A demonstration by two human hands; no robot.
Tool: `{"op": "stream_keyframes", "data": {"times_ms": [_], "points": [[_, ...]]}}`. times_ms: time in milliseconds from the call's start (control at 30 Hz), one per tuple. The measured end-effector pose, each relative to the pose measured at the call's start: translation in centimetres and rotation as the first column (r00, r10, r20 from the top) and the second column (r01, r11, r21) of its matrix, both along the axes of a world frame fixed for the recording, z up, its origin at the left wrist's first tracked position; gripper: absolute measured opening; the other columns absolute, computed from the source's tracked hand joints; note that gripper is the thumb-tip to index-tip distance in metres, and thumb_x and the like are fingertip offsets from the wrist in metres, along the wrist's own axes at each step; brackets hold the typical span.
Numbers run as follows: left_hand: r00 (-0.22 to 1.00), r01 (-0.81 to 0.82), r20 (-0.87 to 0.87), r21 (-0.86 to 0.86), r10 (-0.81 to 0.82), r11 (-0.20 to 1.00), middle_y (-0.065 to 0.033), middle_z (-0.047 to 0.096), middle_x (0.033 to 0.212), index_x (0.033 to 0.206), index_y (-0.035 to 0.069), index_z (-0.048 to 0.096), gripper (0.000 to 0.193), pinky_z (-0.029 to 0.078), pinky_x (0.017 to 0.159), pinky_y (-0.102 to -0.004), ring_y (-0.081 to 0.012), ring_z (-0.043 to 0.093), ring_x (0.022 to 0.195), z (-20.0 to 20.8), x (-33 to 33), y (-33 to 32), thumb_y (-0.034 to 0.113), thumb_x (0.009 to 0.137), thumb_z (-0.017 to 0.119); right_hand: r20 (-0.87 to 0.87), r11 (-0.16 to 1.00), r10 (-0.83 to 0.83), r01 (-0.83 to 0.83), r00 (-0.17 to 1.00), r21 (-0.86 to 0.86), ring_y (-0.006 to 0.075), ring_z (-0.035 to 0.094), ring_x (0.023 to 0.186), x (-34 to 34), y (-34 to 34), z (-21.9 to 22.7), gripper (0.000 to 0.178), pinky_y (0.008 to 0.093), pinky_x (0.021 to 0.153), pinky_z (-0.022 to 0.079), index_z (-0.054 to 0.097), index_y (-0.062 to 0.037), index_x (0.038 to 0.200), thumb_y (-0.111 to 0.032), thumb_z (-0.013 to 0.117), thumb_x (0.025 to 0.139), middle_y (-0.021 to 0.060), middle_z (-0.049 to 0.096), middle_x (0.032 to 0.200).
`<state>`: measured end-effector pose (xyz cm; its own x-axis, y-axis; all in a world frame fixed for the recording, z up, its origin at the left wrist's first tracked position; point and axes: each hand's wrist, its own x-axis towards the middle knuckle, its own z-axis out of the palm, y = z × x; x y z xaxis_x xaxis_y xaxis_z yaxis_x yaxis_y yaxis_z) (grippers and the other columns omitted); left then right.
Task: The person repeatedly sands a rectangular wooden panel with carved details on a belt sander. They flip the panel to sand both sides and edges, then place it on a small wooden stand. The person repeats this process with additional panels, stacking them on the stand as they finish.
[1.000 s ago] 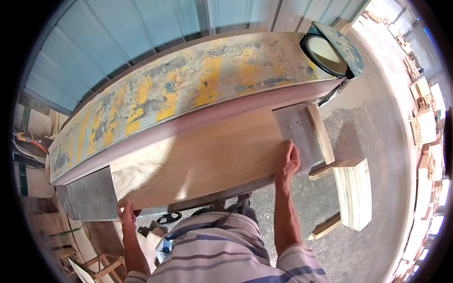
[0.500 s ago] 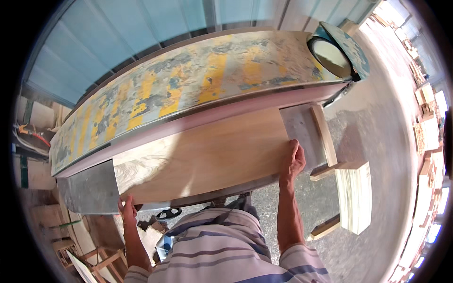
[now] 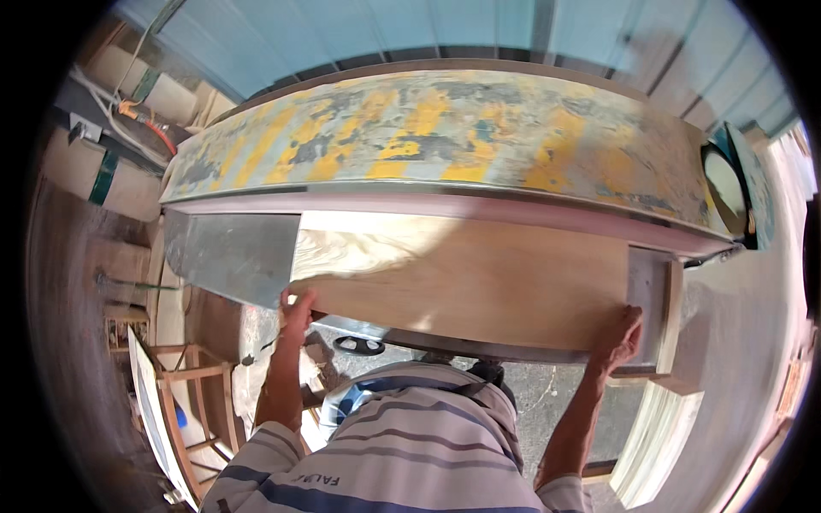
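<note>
A wide, light-brown wooden board (image 3: 479, 282) lies on the grey metal table of a long machine, its far edge along a pink belt (image 3: 513, 214). Swirled grain shows in the sunlit left part; shadow covers the rest. My left hand (image 3: 298, 309) grips the near left corner of the board, fingers closed round the edge. At the near right corner my right hand (image 3: 623, 338) is closed on the board too. The undersides of both grips are hidden. Bare table (image 3: 239, 252) shows left of the board.
Worn yellow-and-grey striped housing (image 3: 410, 137) runs behind the belt, with a round opening (image 3: 727, 188) at its right end. A wooden strip (image 3: 673, 316) edges the table's right end. Stacked pale boards (image 3: 654, 440) stand lower right. A wooden frame (image 3: 192, 376) stands lower left, below a black handwheel (image 3: 359, 345).
My view has swung to the right-hand rim, so machine, board and hands all sit further right in the picture. Both hands keep hold of the board, which still lies along the belt.
</note>
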<state>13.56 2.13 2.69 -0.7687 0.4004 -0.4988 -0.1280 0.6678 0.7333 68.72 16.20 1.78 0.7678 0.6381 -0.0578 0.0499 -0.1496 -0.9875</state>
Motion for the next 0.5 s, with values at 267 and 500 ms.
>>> {"op": "stream_keyframes", "data": {"times_ms": [267, 500], "points": [[0.999, 0.046, 0.004, 0.115, -0.047, 0.992, -0.0053, 0.057, 0.070, 0.129, 0.014, 0.033, 0.073, 0.034, 0.034, -0.0216, -0.0100, 0.049, 0.046, -0.9, 1.1, 0.9, 0.031, 0.072, 0.075, -0.119, 0.967, 0.080, -0.048, 0.990, 0.250, 0.0098, 0.053, 0.074, -0.1, 0.1, 1.3, 0.029, 0.0243, 0.064, 0.043, 0.062, -0.0048, 0.087, -0.033, 0.056, 0.091, 0.0012, 0.060, 0.084], [0.997, 0.081, -0.004, 0.056, -0.081, 0.995, 0.0038, 0.041, 0.049, 0.125, 0.019, 0.043, 0.062, 0.019, 0.029, -0.0201, -0.0050, 0.031, 0.031, -0.7, 1.3, 0.2, 0.041, 0.075, 0.071, -0.074, 0.993, -0.061, 0.068, 0.995, 0.094, 0.0086, 0.049, 0.074, -0.6, 1.0, 2.2, 0.034, 0.0243, 0.066, 0.041, 0.062, -0.0018, 0.085, -0.034, 0.054, 0.091, -0.0008, 0.058, 0.079]]}}
